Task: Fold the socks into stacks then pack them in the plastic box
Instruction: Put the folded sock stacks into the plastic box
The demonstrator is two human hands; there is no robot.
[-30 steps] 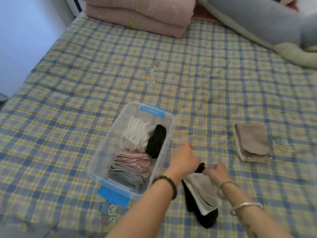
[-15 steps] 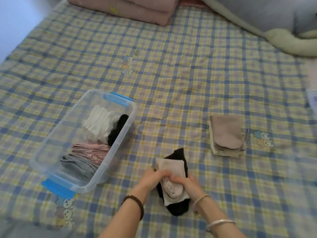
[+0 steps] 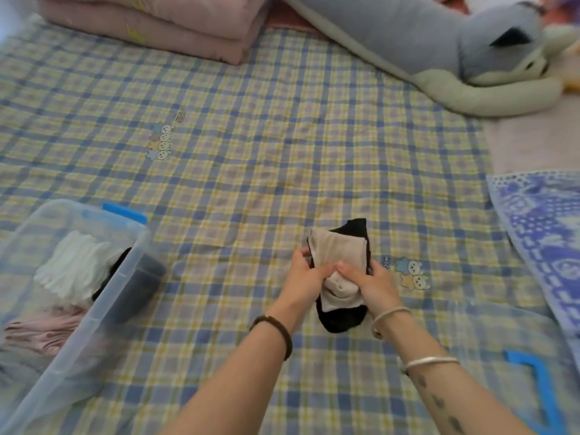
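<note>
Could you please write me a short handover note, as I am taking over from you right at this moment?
Left hand: grips the sock bundle, a beige sock over black ones, at its left edge.
Right hand: grips the same bundle at its right edge.
Plastic box: open, on the bed at the left, holding white socks, black socks and pink socks.
Done: those stacks are packed.
Left: finish folding the bundle, then pack it in the box.
</note>
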